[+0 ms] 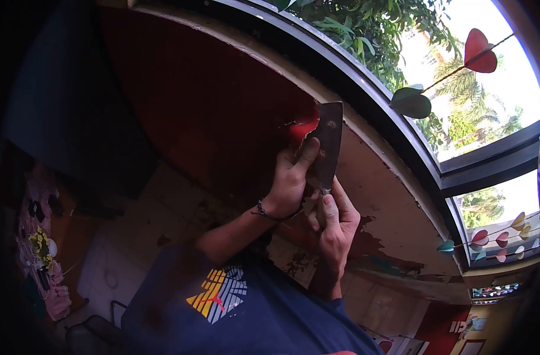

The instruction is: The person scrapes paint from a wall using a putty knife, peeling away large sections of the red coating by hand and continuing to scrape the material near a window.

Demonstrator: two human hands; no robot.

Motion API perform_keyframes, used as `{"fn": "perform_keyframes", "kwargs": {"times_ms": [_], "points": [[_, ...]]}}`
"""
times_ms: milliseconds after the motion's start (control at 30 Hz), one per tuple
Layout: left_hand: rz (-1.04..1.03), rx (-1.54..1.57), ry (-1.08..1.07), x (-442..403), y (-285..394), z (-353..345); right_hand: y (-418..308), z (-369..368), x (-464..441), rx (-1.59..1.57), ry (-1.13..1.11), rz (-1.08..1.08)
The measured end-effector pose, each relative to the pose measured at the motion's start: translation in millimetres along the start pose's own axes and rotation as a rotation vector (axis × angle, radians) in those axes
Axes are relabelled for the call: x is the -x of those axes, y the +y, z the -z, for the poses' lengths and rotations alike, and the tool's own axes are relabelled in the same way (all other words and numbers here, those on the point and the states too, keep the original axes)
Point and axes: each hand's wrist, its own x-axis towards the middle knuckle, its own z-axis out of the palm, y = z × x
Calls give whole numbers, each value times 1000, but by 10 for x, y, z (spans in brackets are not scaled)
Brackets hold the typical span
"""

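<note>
My right hand (336, 228) is closed around the handle of a paint scraper (330, 139), whose wide, stained metal blade points up along the wall. The blade lies beside the ragged edge of a dark red paint layer (193, 89). Close to the blade, a loose paint flap (304, 128) shows bright red. My left hand (290, 180), with a dark braided bracelet (270, 214) at the wrist, is closed at this edge. Its thumb presses beside the blade, apparently pinching the loose paint; the other fingers are partly hidden.
A dark-framed window (394, 106) runs along the wall, with strings of paper hearts (480, 50) hanging by it. Bare pinkish wall (379, 189) with paint remnants lies right of the scraper. A cluttered table (80, 248) stands at the left.
</note>
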Motion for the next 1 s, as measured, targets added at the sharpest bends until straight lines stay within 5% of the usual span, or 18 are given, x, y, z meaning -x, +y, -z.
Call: {"fn": "perform_keyframes", "kwargs": {"times_ms": [67, 233, 633, 733, 1000], "points": [[-157, -62, 236, -43, -183, -95, -8, 96, 25, 3, 20, -48], [-113, -4, 56, -74, 24, -34, -108, -38, -86, 56, -19, -33], [-100, 74, 123, -52, -54, -22, -76, 13, -62, 178, -3, 33], [-197, -15, 288, -97, -192, -82, -73, 152, -37, 275, 13, 14], [-1, 9, 45, -57, -239, 183, -7, 176, -18, 394, 23, 86]]}}
